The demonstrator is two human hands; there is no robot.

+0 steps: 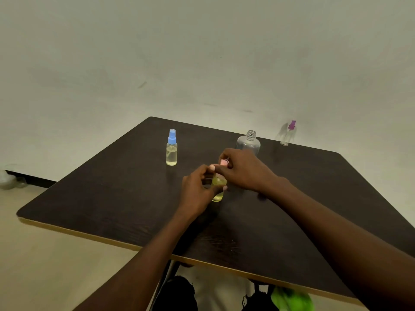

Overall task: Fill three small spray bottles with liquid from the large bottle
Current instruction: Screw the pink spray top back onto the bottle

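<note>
**Pink-capped spray bottle held mid-surface, both hands on it**

Pink-capped bottle [218,187]: small, clear, holding yellowish liquid, upright near the middle of the surface [112,198]. Left hand [197,189] wraps the body; grip closed on the bottle, thumb tip visible on its right side. Right hand [242,169] sits over the top, fingers pinched around the pink cap [224,162]; grip closed on the cap. Whether the cap is fully seated cannot be told.

Blue-capped bottle [171,149]: stands upright to the left and farther back, apart from the hands, cap on, filled with pale yellow liquid to about the shoulder.

Large bottle [248,142]: clear, uncapped, threaded neck showing, just behind the right hand; its lower part is hidden by that hand. It looks nearly empty.

Purple-capped bottle [287,135]: at the far right edge of the surface, well apart from the others, cap on, looks empty.

Surface: dark wood grain, pale edge band, rounded corners. Pale wall [202,52] behind, scuffed. Light floor [45,254] to the left. Something bright green [292,298] shows below the near edge; unclear what.
</note>
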